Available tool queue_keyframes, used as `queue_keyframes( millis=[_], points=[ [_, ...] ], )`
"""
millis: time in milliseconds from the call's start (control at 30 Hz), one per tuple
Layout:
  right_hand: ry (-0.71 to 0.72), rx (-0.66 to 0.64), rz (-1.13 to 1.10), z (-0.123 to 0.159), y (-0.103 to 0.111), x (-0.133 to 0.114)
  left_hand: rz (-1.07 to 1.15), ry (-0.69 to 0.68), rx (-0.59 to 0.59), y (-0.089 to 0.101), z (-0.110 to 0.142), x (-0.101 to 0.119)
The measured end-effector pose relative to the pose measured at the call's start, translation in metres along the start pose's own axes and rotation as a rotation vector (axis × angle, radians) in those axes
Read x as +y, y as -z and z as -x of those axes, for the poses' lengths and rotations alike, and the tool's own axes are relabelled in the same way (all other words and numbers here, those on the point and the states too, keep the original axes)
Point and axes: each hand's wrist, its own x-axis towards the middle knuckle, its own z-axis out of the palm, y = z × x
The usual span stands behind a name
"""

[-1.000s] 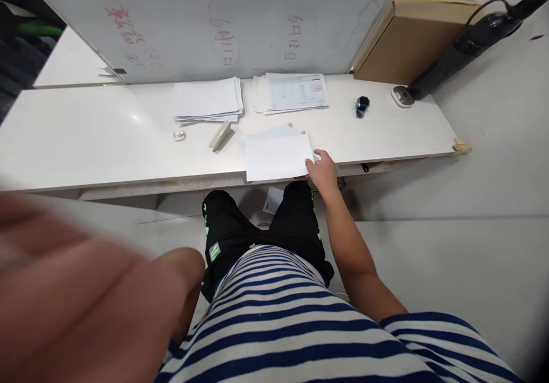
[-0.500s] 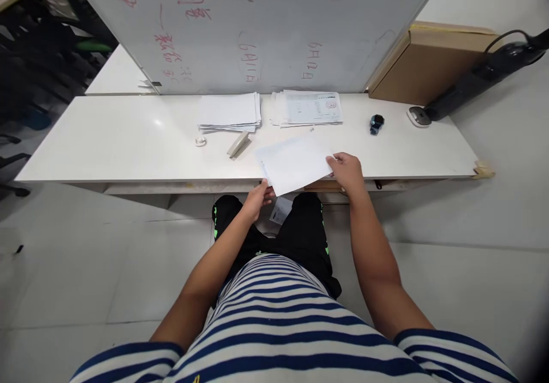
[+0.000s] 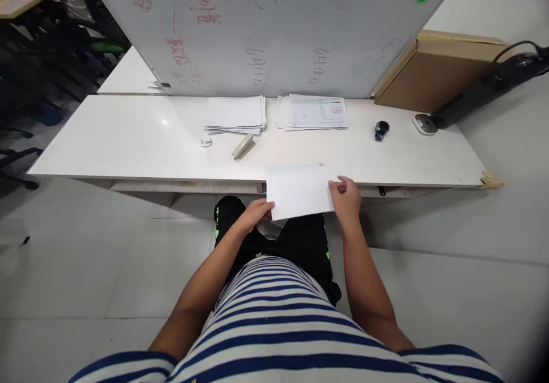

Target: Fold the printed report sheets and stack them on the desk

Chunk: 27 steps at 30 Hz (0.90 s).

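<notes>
Between my hands is a white sheet of paper (image 3: pixel 300 193), held over the table's front edge and above my lap. My left hand (image 3: pixel 256 212) pinches its left side near the lower corner, thumb on top. At the right side, my right hand (image 3: pixel 345 199) grips the paper between thumb and fingers. Whether it is one sheet or several, I cannot tell. Beyond it lie a stapler (image 3: pixel 243 146), a stack of blank-faced papers (image 3: pixel 235 112) and a second stack of papers with a printed form on top (image 3: pixel 319 112).
A whiteboard (image 3: pixel 283 40) with red writing stands along the back of the white table (image 3: pixel 128 148). To the right are a dark watch (image 3: pixel 381 130), a cardboard box (image 3: pixel 446 71) and a black device with a white-rimmed base (image 3: pixel 425 124). A small white object (image 3: pixel 206 142) lies left of the stapler.
Both hands have drawn the paper closer to my body, off most of the tabletop, and it now lies straighter. The camera view has shifted slightly.
</notes>
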Motion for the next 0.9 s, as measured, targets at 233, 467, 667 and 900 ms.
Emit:
queue_keyframes(
  millis=[233,467,667,900],
  points=[
    [-0.5,-0.606,-0.69,0.027,0.009,0.031,-0.135,-0.044,-0.057,0.001,0.019,0.004],
    [-0.428,-0.781,-0.522,0.009,0.03,0.021,-0.108,0.025,-0.12,0.008,0.014,0.012],
    [-0.15,-0.787,-0.28,0.015,0.032,-0.006,-0.031,-0.05,-0.142,0.004,0.012,0.015],
    [0.123,-0.322,-0.361,-0.012,0.039,-0.068,-0.232,-0.637,0.094,0.011,0.013,0.107]
  ],
)
